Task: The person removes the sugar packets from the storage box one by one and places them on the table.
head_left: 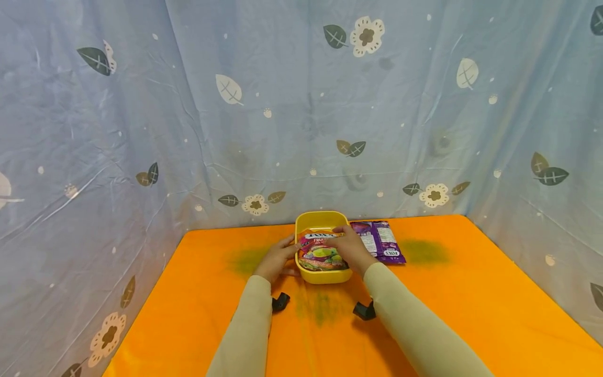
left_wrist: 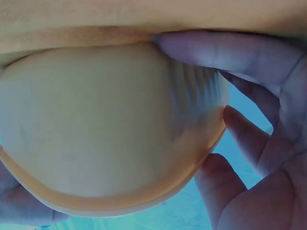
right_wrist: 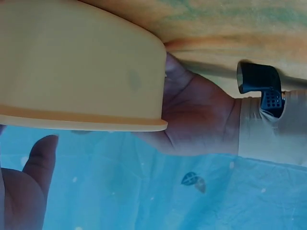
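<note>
A yellow plastic container (head_left: 322,277) with rounded corners stands in front of me. Inside it lies an orange candy packet (head_left: 320,259) printed FOX'S and fruit pictures. At the container's left wall, my left hand (head_left: 278,257) holds it, fingertips at the rim and thumb low along the side. My right hand (head_left: 350,246) reaches over the right rim, its extended fingers touching the packet. In the left wrist view the container's plain wall (left_wrist: 96,124) fills the middle, with left-hand fingers (left_wrist: 244,139) around its end. The right wrist view shows the right thumb (right_wrist: 41,165) straight, beside the rim.
Just right of the container lies a purple FOX'S packet (head_left: 388,243), partly behind my right hand. An orange cloth (head_left: 202,309) with green smudges covers the table. Pale blue curtains (head_left: 282,131) with leaf and flower prints stand at the back and sides.
</note>
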Demonstrator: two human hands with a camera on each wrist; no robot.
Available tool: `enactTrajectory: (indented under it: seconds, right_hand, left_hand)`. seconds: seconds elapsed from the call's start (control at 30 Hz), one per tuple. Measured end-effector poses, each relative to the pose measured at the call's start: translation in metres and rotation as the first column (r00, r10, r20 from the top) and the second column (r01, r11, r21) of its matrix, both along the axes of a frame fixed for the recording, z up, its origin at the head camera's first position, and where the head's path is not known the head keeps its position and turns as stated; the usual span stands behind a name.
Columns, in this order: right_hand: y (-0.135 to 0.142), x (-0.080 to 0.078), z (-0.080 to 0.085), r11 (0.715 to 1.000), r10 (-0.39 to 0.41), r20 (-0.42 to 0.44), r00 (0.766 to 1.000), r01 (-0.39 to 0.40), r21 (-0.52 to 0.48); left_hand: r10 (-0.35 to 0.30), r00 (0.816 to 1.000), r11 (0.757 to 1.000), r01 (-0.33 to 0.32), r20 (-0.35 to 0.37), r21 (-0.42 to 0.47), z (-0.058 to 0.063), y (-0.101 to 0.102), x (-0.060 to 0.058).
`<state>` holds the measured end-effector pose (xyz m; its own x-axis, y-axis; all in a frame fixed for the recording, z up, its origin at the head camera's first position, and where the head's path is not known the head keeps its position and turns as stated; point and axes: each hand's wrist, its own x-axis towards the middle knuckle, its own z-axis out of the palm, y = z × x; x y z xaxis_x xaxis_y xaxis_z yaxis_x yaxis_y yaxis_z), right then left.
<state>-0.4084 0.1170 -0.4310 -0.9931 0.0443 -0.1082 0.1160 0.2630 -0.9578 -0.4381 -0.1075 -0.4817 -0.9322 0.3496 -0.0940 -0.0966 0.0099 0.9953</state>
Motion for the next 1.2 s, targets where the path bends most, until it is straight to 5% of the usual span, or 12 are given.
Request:
enactTrajectory:
  seconds: [0.4, 0.67, 1.2]
  right_hand:
    - [0.0009, -0.0009, 0.0018, 1.000, -0.006, 0.041, 0.999, 0.006, 0.004]
    - [0.0028, -0.0019, 0.0046, 0.999, -0.023, 0.082, 0.996, 0.025, -0.021]
    - [0.0090, -0.0054, 0.0028, 0.970, 0.230, 0.083, 0.970, -0.222, -0.105]
  left_hand:
    - [0.053, 0.994, 0.997, -0.059, -0.100, -0.057, -0.0033, 0.0018, -0.0053]
    - [0.005, 0.999, 0.996, -0.001, -0.048, 0.084, -0.0054, 0.0021, -0.0044]
    - [0.009, 1.000, 0.991, -0.011, 0.015, 0.133, -0.0036, 0.0037, -0.0025]
